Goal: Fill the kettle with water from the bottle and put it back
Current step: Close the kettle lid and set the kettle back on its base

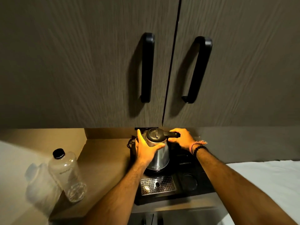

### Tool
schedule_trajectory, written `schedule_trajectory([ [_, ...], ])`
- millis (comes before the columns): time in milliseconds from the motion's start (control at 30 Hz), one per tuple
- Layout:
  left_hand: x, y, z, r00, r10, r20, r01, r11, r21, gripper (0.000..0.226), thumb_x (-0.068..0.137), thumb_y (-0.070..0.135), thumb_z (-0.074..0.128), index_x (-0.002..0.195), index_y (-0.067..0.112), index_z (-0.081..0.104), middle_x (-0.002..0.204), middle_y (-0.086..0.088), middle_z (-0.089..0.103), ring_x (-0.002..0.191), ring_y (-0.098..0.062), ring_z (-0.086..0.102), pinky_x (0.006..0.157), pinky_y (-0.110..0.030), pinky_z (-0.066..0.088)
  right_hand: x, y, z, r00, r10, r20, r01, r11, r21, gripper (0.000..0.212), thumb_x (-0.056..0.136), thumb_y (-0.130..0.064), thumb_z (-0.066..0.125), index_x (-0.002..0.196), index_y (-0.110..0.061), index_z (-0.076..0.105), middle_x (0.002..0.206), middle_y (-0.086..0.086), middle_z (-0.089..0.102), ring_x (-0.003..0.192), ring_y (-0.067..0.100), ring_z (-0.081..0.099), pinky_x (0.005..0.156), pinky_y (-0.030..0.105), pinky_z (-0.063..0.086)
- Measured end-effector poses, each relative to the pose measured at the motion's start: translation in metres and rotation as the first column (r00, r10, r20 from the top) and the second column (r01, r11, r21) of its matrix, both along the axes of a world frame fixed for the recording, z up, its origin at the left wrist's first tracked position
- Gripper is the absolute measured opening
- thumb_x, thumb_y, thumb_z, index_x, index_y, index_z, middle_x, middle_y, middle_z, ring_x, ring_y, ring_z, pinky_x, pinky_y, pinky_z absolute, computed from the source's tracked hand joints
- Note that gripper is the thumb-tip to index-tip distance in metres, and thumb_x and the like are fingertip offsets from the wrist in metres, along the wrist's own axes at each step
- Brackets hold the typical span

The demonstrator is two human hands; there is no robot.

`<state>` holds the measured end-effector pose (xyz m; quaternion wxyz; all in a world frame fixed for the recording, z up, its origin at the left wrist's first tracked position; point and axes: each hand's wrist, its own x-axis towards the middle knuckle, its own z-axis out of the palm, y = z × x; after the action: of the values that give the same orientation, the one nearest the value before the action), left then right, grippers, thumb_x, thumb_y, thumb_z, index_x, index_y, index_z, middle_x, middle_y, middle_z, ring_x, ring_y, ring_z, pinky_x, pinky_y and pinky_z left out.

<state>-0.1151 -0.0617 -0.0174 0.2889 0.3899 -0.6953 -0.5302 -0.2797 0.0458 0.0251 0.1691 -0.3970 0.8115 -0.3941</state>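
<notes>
A steel kettle (159, 153) with a black lid stands upright on a black tray (201, 179) under the wall cupboards. My left hand (146, 150) wraps around the kettle's left side. My right hand (182, 139) grips its black handle at the top right. A clear plastic bottle (67, 174) with a black cap stands upright on the wooden counter, well to the left of the kettle and apart from both hands. It looks nearly empty.
A perforated metal drip grate (158, 185) and a round recess (189, 181) lie in the tray in front of the kettle. Cupboard doors with two black handles (146, 67) hang low overhead. A white wall on the left mirrors the bottle; a white surface lies to the right.
</notes>
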Motion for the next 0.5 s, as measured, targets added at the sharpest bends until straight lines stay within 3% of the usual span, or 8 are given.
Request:
schedule_trajectory([
  [233, -0.003, -0.008, -0.006, 0.999, -0.011, 0.041, 0.011, 1.0, -0.005, 0.131, 0.055, 0.047, 0.093, 0.156, 0.026, 0.012, 0.159, -0.008, 0.024, 0.146, -0.029, 0.023, 0.114, -0.052, 0.028, -0.004, -0.003, -0.005, 1.0, -0.002, -0.018, 0.002, 1.0, 0.008, 0.043, 0.082, -0.014, 0.077, 0.123, -0.012, 0.068, 0.121, 0.011, 0.069, 0.117, 0.027, 0.062, 0.106, 0.042, 0.046],
  [400, 0.003, -0.006, -0.002, 0.995, -0.048, 0.087, 0.05, 0.999, -0.015, 0.137, 0.057, 0.046, 0.092, 0.157, 0.029, 0.0, 0.163, -0.012, 0.016, 0.149, -0.031, 0.015, 0.117, -0.055, 0.022, 0.008, 0.012, -0.013, 0.991, -0.043, -0.125, 0.046, 0.998, 0.029, 0.062, 0.09, -0.018, 0.069, 0.147, -0.014, 0.045, 0.148, 0.012, 0.051, 0.138, 0.029, 0.046, 0.113, 0.037, 0.037],
  [500, 0.016, -0.006, 0.0, 0.981, -0.073, 0.177, 0.097, 0.986, -0.132, 0.143, 0.055, 0.055, 0.09, 0.156, 0.029, -0.007, 0.164, -0.015, 0.009, 0.15, -0.034, 0.015, 0.118, -0.057, 0.024, 0.017, 0.026, -0.023, 0.965, -0.043, -0.259, 0.048, 0.999, 0.014, 0.064, 0.092, -0.017, 0.065, 0.15, -0.013, 0.038, 0.152, 0.012, 0.046, 0.141, 0.028, 0.043, 0.115, 0.035, 0.035],
])
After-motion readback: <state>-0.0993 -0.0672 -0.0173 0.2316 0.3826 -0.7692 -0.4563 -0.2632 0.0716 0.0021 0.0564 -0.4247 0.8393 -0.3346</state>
